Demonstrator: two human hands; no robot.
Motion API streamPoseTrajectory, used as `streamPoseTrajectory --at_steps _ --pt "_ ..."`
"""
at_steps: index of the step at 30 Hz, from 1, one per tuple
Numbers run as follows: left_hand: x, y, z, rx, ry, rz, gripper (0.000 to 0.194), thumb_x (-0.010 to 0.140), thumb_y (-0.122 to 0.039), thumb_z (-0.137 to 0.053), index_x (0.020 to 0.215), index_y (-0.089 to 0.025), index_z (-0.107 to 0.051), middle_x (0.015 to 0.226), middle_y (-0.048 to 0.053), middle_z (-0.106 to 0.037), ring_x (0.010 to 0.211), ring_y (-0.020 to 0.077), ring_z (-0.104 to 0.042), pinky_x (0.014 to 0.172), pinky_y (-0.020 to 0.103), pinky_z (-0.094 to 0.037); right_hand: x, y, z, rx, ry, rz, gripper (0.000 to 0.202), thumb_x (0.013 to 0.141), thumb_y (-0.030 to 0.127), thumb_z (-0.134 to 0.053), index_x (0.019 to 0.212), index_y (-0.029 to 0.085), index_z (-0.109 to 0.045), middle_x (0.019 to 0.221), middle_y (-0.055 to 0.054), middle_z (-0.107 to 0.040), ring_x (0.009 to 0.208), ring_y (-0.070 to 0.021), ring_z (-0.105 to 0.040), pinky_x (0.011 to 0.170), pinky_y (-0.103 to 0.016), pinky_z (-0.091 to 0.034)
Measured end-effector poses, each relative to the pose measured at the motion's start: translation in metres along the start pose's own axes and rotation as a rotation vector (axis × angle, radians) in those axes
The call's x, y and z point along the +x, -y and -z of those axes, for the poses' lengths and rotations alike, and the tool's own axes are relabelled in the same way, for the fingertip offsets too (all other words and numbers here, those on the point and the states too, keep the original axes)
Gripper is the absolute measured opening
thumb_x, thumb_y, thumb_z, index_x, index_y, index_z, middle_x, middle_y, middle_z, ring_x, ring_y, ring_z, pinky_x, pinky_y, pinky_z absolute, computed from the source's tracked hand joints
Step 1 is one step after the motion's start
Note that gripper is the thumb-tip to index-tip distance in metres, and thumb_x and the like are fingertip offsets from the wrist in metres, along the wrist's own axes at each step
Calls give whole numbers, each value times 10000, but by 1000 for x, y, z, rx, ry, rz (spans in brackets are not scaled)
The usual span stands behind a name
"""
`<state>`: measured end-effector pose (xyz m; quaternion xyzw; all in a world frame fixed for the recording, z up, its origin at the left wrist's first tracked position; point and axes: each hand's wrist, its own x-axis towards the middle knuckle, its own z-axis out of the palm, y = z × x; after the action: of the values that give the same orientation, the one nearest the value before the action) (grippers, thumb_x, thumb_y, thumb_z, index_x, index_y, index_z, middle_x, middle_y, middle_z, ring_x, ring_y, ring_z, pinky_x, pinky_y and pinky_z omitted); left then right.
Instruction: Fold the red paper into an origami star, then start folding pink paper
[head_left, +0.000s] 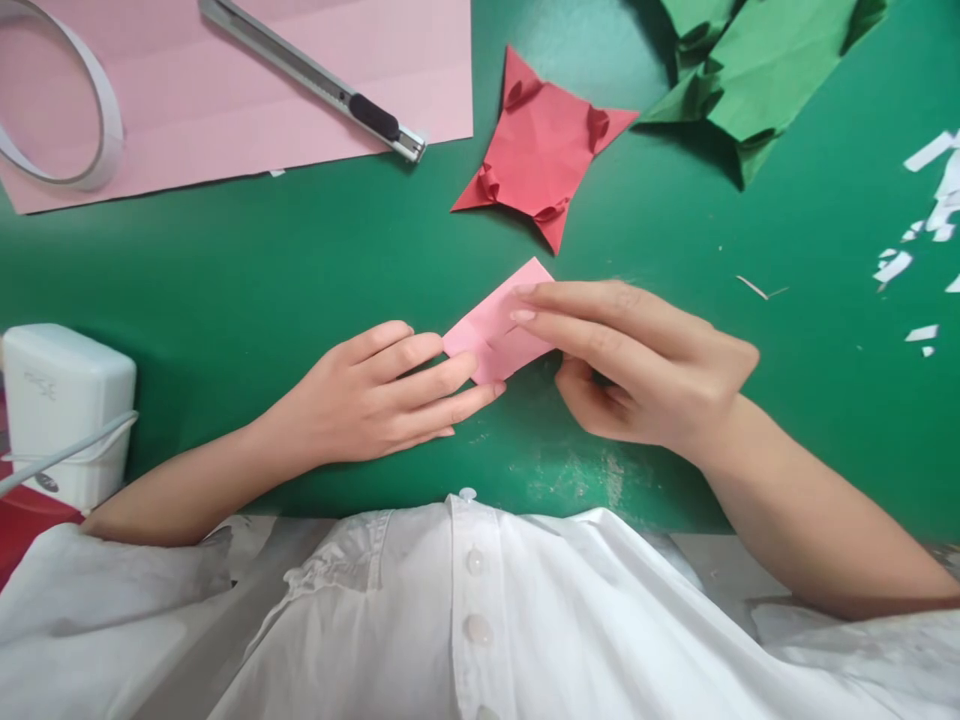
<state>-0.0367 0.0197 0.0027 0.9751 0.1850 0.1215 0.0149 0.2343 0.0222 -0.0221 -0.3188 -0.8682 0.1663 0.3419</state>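
Note:
A small folded piece of pink paper [501,322] lies at a slant between my hands, over the green table. My left hand [401,385] is open with its fingers stretched out and spread; some fingertips rest on the paper's left end and lower edge. From the other side, my right hand [645,355] holds the paper, with index and middle fingertips on its top face and the other fingers curled in. The right thumb tip is partly hidden near the paper's right edge. Just beyond lies a red folded paper star [544,150] with curled points.
Green folded paper [772,60] lies at the back right. A utility knife [315,80] sits on a large pink sheet [420,60], beside a white tape ring [111,130]. White paper scraps [896,265] are scattered at right. A white device [71,400] with a cable stands at left.

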Motion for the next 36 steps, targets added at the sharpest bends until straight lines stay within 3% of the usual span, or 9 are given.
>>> streamPoseTrajectory --at_steps 4,7,9,12,16,22,26,31,36 --pt "-2 -1 2 38 66 -8 502 1085 -543 -296 1337 -254 -618 1206 2 -720 1087 177 -607 970 332 -462 1 -16 5 -34 15 159 299 892 -4 -626 1175 88 -652 1164 -154 -741 1072 -234 -720 836 -348 -656" --pt "-3 -2 2 80 24 19 574 1083 -556 -205 1259 -232 -645 1250 22 -710 1117 189 -625 974 330 -465 5 -23 15 -160 52 352 160 869 24 -678 1021 76 -687 1075 -164 -755 957 -236 -718 755 -338 -650" --pt "-4 -3 1 98 -9 56 627 1078 -559 -182 1249 -183 -654 1284 50 -708 1154 202 -641 1001 333 -466 10 -24 22 -251 51 441 88 902 49 -657 913 120 -707 1011 -107 -769 841 -171 -691 696 -283 -625" --pt "-5 -3 -1 71 3 115 704 1075 -579 -190 1343 -88 -617 1358 116 -689 1269 233 -630 1068 349 -454 19 -19 26 -336 -25 524 204 920 110 -692 741 209 -694 825 23 -746 652 -88 -589 530 -237 -513" --pt "-7 -2 -4 -31 43 175 743 1065 -617 -189 1457 -81 -524 1445 141 -639 1399 258 -570 1139 361 -423 25 -6 20 -307 17 573 199 878 82 -745 713 192 -721 759 25 -736 629 -76 -587 489 -246 -481" --pt "-6 0 -4 -47 76 198 641 1067 -596 -261 1463 -164 -519 1476 93 -618 1433 250 -540 1193 362 -389 14 -4 19 -208 140 512 112 958 67 -625 951 113 -727 989 -73 -801 921 -173 -767 741 -302 -657" --pt "-4 0 -5 -28 54 191 611 1065 -589 -278 1432 -179 -545 1446 83 -638 1402 258 -562 1191 378 -402 6 -11 22 -98 210 469 117 974 92 -608 1046 115 -697 1149 -118 -784 1106 -222 -756 921 -344 -680" --pt "-3 1 -3 -9 39 166 637 1063 -601 -276 1382 -136 -573 1420 97 -660 1392 252 -583 1173 370 -440 2 -5 20 -46 169 442 92 963 138 -645 1044 157 -686 1116 -104 -792 1089 -218 -763 939 -319 -676" --pt "-2 2 -2 -68 122 102 611 1073 -552 -318 1363 -78 -573 1520 124 -581 1462 231 -526 1244 356 -394 3 2 16 -47 142 351 137 939 49 -603 914 163 -674 1032 -102 -789 990 -193 -768 860 -274 -671"
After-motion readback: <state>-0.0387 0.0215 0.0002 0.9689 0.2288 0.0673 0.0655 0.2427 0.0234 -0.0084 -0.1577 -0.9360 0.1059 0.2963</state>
